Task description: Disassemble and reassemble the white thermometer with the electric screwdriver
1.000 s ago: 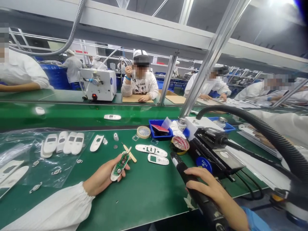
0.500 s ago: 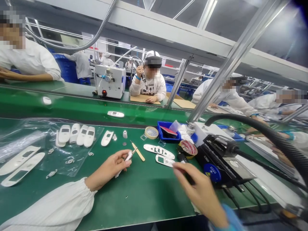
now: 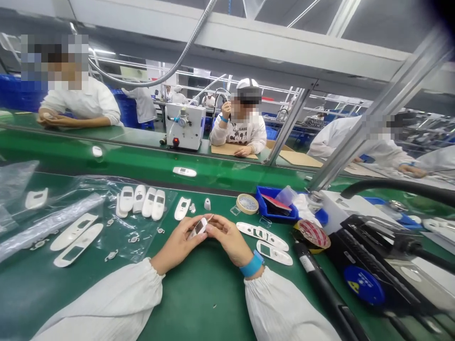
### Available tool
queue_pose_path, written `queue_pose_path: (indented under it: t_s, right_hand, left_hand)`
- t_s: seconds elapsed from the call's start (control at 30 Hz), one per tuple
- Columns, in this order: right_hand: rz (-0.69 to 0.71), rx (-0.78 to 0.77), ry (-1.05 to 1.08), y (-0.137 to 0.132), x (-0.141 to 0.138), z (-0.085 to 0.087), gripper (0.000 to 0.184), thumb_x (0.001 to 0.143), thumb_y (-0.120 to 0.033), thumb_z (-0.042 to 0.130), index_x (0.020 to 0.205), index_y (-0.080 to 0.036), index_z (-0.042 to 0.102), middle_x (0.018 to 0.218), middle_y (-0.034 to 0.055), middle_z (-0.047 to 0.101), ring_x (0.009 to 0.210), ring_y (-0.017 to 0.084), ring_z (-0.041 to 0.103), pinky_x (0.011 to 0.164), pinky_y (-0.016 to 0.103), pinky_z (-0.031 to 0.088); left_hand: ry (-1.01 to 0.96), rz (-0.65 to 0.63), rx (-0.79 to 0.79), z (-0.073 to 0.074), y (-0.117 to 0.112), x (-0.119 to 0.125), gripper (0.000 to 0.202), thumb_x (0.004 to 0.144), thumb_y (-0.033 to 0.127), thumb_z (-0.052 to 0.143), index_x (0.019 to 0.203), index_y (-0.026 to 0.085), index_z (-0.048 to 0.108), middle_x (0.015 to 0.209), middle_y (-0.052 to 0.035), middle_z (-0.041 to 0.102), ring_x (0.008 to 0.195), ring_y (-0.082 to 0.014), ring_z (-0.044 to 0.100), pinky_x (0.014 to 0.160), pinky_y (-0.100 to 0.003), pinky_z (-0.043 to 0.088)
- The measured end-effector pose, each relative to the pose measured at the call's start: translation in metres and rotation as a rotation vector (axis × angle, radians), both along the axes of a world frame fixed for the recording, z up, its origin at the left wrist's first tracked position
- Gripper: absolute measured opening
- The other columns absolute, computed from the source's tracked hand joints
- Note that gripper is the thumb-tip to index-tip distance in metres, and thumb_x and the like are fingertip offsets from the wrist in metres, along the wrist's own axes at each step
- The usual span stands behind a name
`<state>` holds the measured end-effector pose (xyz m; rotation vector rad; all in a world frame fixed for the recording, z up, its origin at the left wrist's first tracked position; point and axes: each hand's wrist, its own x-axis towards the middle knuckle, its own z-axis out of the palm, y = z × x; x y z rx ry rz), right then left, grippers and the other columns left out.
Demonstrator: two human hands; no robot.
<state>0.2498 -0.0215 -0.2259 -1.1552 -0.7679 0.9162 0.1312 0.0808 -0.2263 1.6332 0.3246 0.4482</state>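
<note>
My left hand (image 3: 181,242) is closed round a small white handheld device (image 3: 199,228) with a dark display, tilted just above the green bench. From the other side my right hand (image 3: 229,237), with a blue wristband, pinches the device's upper end. Its fingers partly hide that end. Just beyond my hands lie a white shell with a window cutout (image 3: 182,209) and a small white cap (image 3: 207,204). Right of my right hand, a long white shell (image 3: 263,236) and a shorter white shell (image 3: 274,253) rest on the bench.
Several white devices (image 3: 159,204) lie on plastic film at left, near two shells (image 3: 78,245). At right are a tape roll (image 3: 248,204), a blue bin (image 3: 277,214), a red-striped roll (image 3: 313,234), a black pen-shaped tool (image 3: 322,279) and black equipment (image 3: 373,265). Co-workers sit across the belt.
My right hand has moved left from beside the shells and black tool to the device in my left hand. The view has turned leftward, and the cream-handled tool is now hidden.
</note>
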Motion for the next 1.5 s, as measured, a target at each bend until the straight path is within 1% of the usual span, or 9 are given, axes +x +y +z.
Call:
queue_pose_path:
  t_s: [0.23, 0.47, 0.7, 0.87, 1.0, 1.17, 1.23, 1.4, 1.5]
  right_hand:
    - [-0.086, -0.017, 0.009, 0.0, 0.001, -0.005, 0.028, 0.065, -0.033, 0.07, 0.085, -0.017, 0.059, 0.084, 0.0022, 0.065, 0.08, 0.014, 0.06, 0.079, 0.029, 0.046]
    - [-0.111, -0.04, 0.037, 0.001, 0.001, -0.008, 0.028, 0.064, -0.035, 0.071, 0.08, -0.016, 0.058, 0.076, 0.0011, 0.064, 0.071, 0.012, 0.058, 0.071, 0.025, 0.046]
    - [-0.164, -0.075, 0.039, 0.001, 0.004, -0.005, 0.027, 0.062, -0.036, 0.072, 0.072, -0.015, 0.058, 0.065, -0.0017, 0.059, 0.06, 0.009, 0.053, 0.062, 0.024, 0.042]
    - [-0.121, -0.054, 0.159, -0.004, 0.01, -0.001, 0.026, 0.064, -0.036, 0.071, 0.072, -0.015, 0.058, 0.062, -0.0025, 0.057, 0.058, 0.008, 0.051, 0.061, 0.023, 0.04]
    - [-0.105, -0.041, 0.239, -0.009, 0.014, 0.002, 0.027, 0.065, -0.038, 0.07, 0.074, -0.015, 0.058, 0.064, -0.0029, 0.057, 0.058, 0.007, 0.052, 0.061, 0.021, 0.04]
    - [-0.091, -0.066, 0.254, -0.009, 0.013, 0.003, 0.028, 0.066, -0.039, 0.069, 0.076, -0.016, 0.058, 0.063, -0.0027, 0.057, 0.058, 0.007, 0.052, 0.059, 0.021, 0.039]
    - [-0.099, -0.08, 0.258, -0.009, 0.012, 0.002, 0.028, 0.065, -0.039, 0.069, 0.075, -0.016, 0.058, 0.062, -0.0032, 0.056, 0.057, 0.006, 0.052, 0.059, 0.02, 0.038]
    - [-0.093, -0.104, 0.257, -0.008, 0.011, -0.002, 0.028, 0.065, -0.039, 0.07, 0.073, -0.016, 0.056, 0.062, -0.0031, 0.057, 0.056, 0.006, 0.052, 0.058, 0.02, 0.037]
    - [-0.082, -0.111, 0.254, -0.009, 0.012, -0.002, 0.028, 0.065, -0.039, 0.07, 0.074, -0.016, 0.056, 0.061, -0.0027, 0.058, 0.056, 0.007, 0.052, 0.057, 0.02, 0.037]
  left_hand:
    - [0.098, 0.003, -0.183, 0.005, -0.006, 0.0, 0.049, 0.072, 0.031, 0.065, 0.118, 0.021, 0.052, 0.099, -0.0069, 0.058, 0.093, -0.0188, 0.052, 0.072, -0.025, 0.045]
    - [0.077, -0.183, -0.478, 0.007, -0.003, -0.002, 0.044, 0.077, 0.033, 0.059, 0.119, 0.022, 0.052, 0.113, -0.0065, 0.058, 0.101, -0.0195, 0.052, 0.091, -0.033, 0.04]
    - [0.109, -0.014, -0.456, 0.01, 0.006, -0.001, 0.044, 0.074, 0.031, 0.064, 0.115, 0.02, 0.055, 0.098, -0.0049, 0.062, 0.095, -0.0176, 0.053, 0.089, -0.03, 0.042]
    - [0.167, 0.037, -0.569, 0.011, 0.01, -0.003, 0.031, 0.078, 0.038, 0.056, 0.096, 0.013, 0.06, 0.09, -0.0083, 0.059, 0.076, -0.0174, 0.057, 0.071, -0.031, 0.05]
    - [0.244, 0.006, -0.46, 0.009, 0.01, -0.005, 0.032, 0.079, 0.042, 0.053, 0.088, 0.011, 0.057, 0.082, -0.0072, 0.059, 0.063, -0.0143, 0.058, 0.061, -0.027, 0.047]
    - [0.256, -0.009, -0.202, 0.009, 0.015, -0.01, 0.055, 0.074, 0.037, 0.06, 0.121, 0.018, 0.041, 0.081, -0.0016, 0.056, 0.059, -0.0128, 0.057, 0.059, -0.026, 0.046]
    - [0.286, 0.02, -0.1, 0.009, 0.017, -0.012, 0.061, 0.073, 0.04, 0.059, 0.125, 0.018, 0.036, 0.08, -0.0021, 0.056, 0.06, -0.0154, 0.058, 0.058, -0.029, 0.047]
    - [0.422, 0.087, 0.226, 0.012, 0.026, -0.017, 0.049, 0.075, 0.043, 0.051, 0.118, 0.019, 0.048, 0.069, -0.0019, 0.058, 0.061, -0.0191, 0.057, 0.061, -0.031, 0.044]
    - [0.45, 0.199, 0.409, 0.013, 0.036, -0.022, 0.046, 0.076, 0.045, 0.047, 0.115, 0.02, 0.051, 0.066, -0.001, 0.055, 0.063, -0.0199, 0.054, 0.062, -0.031, 0.041]
